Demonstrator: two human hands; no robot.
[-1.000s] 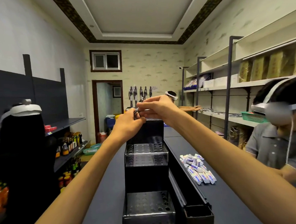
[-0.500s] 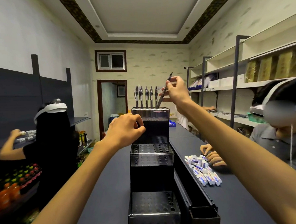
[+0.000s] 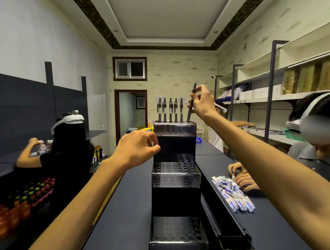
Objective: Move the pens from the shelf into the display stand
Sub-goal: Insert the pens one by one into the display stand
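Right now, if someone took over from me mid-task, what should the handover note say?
Right hand: pinches a pen, tilted, its tip at the far-right holes of the display stand top tier.
Left hand: holds nothing, fingers loosely curled beside the top tier.
Done: five pens stand upright in a row in the top tier.
Left: seat the held pen. The middle tier and bottom tier show only open holes. No further loose pens are clearly visible.

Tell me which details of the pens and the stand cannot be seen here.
- Head view: pen tip at the display stand; too small to tell if it sits in a hole.
- Pen's middle: hidden by the right hand.
- Left hand: covers the stand's left edge.
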